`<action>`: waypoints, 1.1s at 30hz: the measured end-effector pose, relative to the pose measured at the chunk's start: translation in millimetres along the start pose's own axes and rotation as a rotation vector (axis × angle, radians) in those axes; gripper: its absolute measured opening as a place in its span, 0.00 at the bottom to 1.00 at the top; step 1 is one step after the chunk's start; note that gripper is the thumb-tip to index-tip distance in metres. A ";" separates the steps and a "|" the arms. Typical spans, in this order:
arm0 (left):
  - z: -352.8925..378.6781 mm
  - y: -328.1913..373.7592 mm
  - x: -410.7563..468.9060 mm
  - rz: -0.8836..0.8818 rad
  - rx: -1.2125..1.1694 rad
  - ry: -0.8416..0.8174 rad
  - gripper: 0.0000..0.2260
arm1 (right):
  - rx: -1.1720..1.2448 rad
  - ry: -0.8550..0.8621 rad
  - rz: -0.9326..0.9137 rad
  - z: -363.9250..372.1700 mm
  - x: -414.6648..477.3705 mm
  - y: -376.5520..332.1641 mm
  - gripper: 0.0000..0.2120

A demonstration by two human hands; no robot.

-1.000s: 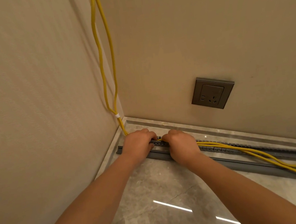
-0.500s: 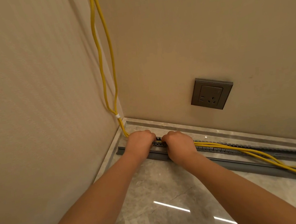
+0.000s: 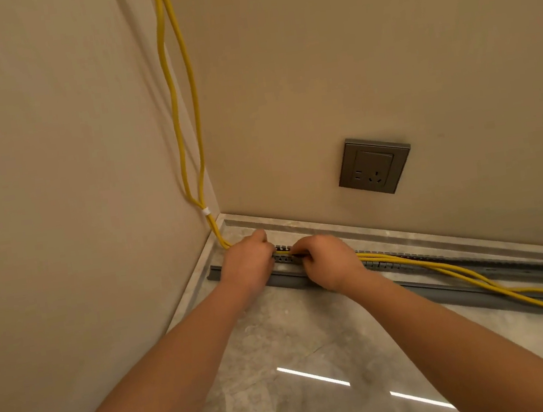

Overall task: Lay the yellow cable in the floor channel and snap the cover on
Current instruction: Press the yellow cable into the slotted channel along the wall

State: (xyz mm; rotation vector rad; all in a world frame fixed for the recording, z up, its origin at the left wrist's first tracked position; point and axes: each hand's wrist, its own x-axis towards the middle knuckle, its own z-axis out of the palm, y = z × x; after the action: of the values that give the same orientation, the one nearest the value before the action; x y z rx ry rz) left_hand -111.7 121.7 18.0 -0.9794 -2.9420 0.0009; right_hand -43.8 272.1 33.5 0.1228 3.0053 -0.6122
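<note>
In the middle of the frame, my left hand (image 3: 248, 265) and my right hand (image 3: 329, 260) sit close together, fingers curled round the yellow cable (image 3: 377, 257), right on the gray floor channel (image 3: 383, 264).

left hand (image 3: 248, 266): bare | right hand (image 3: 327, 260): bare | left forearm (image 3: 179, 356): bare skin, uncovered from wrist down to frame edge | right forearm (image 3: 451, 327): likewise bare, smooth
</note>
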 end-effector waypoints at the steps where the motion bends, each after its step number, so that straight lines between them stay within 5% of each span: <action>1: -2.7 1.7 -0.5 0.011 0.005 0.015 0.11 | 0.044 0.011 0.010 -3.6 -3.5 2.5 0.19; 11: -28.3 56.9 9.3 0.122 -0.123 0.083 0.13 | -0.010 0.193 0.231 -32.1 -50.8 51.8 0.19; 17: -24.2 92.9 8.4 0.176 -0.155 0.037 0.11 | -0.128 0.117 0.349 -38.1 -71.5 81.4 0.24; 33: -8.2 136.1 8.4 0.139 -0.163 0.023 0.13 | -0.180 0.081 0.339 -44.1 -78.5 116.7 0.15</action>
State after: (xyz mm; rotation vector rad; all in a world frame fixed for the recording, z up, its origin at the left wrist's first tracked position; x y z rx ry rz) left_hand -36.5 235.6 24.7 -1.1948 -2.8832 -0.2471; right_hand 42.6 391.4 35.6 0.6430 2.9913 -0.3081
